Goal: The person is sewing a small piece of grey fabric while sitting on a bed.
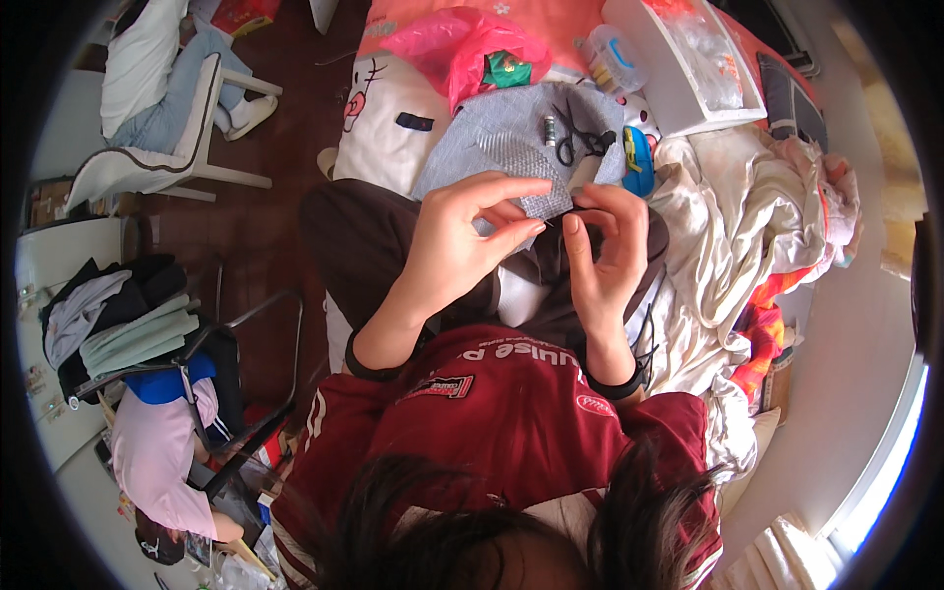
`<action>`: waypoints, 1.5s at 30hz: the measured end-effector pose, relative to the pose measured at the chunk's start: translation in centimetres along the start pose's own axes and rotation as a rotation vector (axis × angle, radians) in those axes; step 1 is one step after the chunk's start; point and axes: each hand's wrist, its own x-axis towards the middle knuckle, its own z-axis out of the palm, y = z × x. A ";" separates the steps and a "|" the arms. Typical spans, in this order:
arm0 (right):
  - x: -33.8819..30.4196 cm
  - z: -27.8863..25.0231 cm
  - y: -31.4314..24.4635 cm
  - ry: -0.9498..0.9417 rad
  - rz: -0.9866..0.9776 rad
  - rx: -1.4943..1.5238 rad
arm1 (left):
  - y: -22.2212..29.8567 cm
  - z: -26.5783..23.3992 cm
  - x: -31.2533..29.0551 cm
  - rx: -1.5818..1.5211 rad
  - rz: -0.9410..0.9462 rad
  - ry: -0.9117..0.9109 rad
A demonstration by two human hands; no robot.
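Observation:
Grey woven fabric [479,133] lies spread before my crossed legs, its near edge raised between my hands. My left hand [459,231] pinches that edge between the thumb and the fingers. Just right of it, my right hand [615,236] has its fingers curled and its thumb raised by the cloth; whatever they hold is too small to make out. Farther back on the fabric rest black-handled scissors [582,140] and a small spool of thread [549,131]. A blue case with a yellow-green item [638,162] sits at the fabric's right edge.
A small black object [414,122] is on the white bedding to the left. Behind the fabric are a pink plastic bag [462,49], a clear plastic box [615,59] and a white tray [688,123]. Crumpled cream satin bedding [723,226] fills the right. Two people are at the left.

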 end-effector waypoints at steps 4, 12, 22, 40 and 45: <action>0.3 0.6 0.8 -0.161 0.010 0.019 | -1.0 0.1 0.4 0.106 0.073 -0.035; 0.3 0.2 0.7 0.013 0.374 0.814 | -2.6 0.3 0.9 0.206 0.046 -0.015; 0.3 -11.0 5.0 0.138 0.568 0.584 | -5.7 -1.5 2.1 0.503 0.074 0.087; -0.1 -15.1 7.2 1.360 0.049 -0.252 | -9.5 -3.1 2.4 0.861 0.035 0.252; -0.6 -16.7 7.6 1.454 -0.043 -0.350 | -10.0 -3.7 2.3 0.928 0.014 0.317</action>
